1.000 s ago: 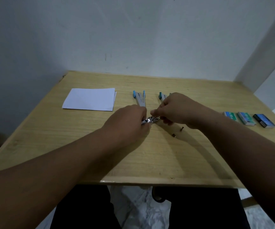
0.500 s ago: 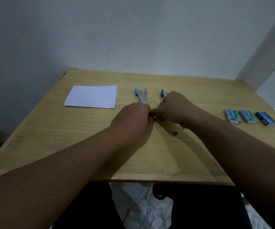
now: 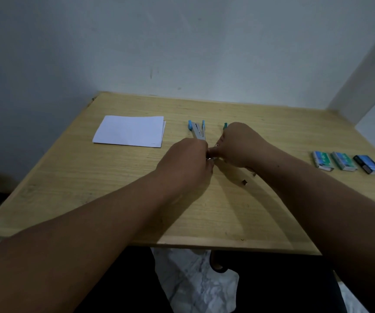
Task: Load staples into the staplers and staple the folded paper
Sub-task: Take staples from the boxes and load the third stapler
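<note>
Right now my left hand (image 3: 187, 161) and right hand (image 3: 238, 146) meet near the middle of the tabletop (image 3: 114, 188), fingers pinched narrow around the metal hinge end of the opened blue stapler (image 3: 197, 132), whose two blue-tipped arms splay toward the far edge. Whether a strip of staples sits between my fingertips I cannot tell; they hide it. A second stapler with a green tip (image 3: 225, 126) peeks out from behind my right hand, just beside the first. By my judgement I am in the loading step, working staples into the blue stapler's channel. The folded paper (image 3: 130, 131) lies untouched toward the far left corner, and three staple boxes (image 3: 345, 161) sit in a row at the right edge, well apart from my hands. A small dark bit (image 3: 244, 182) rests on the wood near my right wrist. Next I likely need to seat the strip straight, close the stapler, then load the green one before reaching for the paper.
</note>
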